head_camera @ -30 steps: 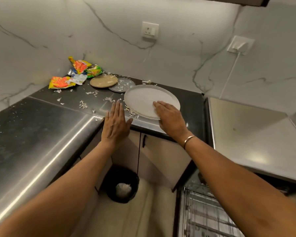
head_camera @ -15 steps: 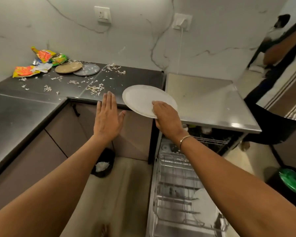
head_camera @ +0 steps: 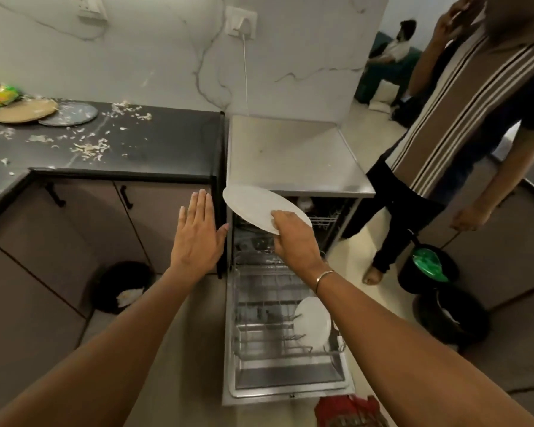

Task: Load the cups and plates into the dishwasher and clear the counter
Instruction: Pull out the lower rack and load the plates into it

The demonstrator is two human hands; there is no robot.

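One white racked plate (head_camera: 312,323) loaded, our right hand (head_camera: 293,238) grips another round white plate (head_camera: 253,208), left hand (head_camera: 198,241) flat, empty; tan plate (head_camera: 25,110) and grey plate (head_camera: 71,114) wait.

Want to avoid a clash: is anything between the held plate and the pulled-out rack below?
Nothing visible does. The plate, pinched by the right hand, hangs above the open rack, whose left tines look bare. A second plate stands at the rack's right side, off the straight path down.

A grey-veined white marble wall (head_camera: 154,57) stands above brown cabinets (head_camera: 90,217) and a pale beige floor (head_camera: 357,255).
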